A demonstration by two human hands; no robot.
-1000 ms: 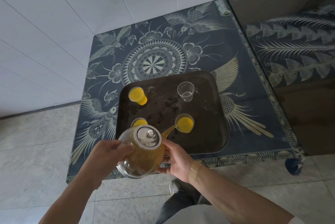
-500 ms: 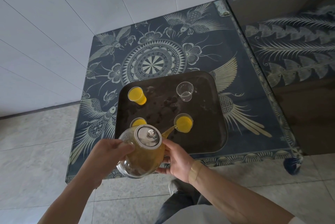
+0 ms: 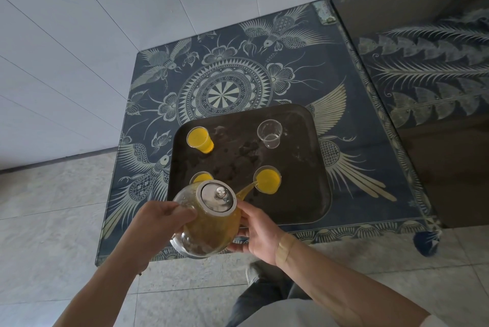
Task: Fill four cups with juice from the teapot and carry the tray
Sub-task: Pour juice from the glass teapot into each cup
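Clear glass, round-bodied and about half full of cloudy orange-yellow juice, the teapot (image 3: 205,220) is held tilted above the near edge of the table, its spout pointing up and to the right toward the tray's near right cup. A flat metal lid (image 3: 218,196) with a small knob sits on top, facing the camera. A thin stream of juice runs from the spout into the near right cup (image 3: 267,179), which is filled almost to the brim with bright yellow juice.

The left hand (image 3: 158,223) grips the teapot's left side, fingers curled round the glass with the thumb by the lid. The right hand (image 3: 260,234) cradles the right side and underside, fingers wrapped on the body; a plaster (image 3: 284,246) crosses its wrist.

The dark square tray (image 3: 299,194) with rounded corners lies flat on the table and carries four small clear cups, well apart, one toward each corner. The far left cup (image 3: 200,139) is full of juice. The near left cup (image 3: 201,178) holds juice too, partly hidden behind the teapot. The far right cup (image 3: 271,133) is empty.

The table (image 3: 357,125) has a dark blue top patterned with pale birds, flowers and a central mandala. It stands against a white tiled wall (image 3: 105,9).
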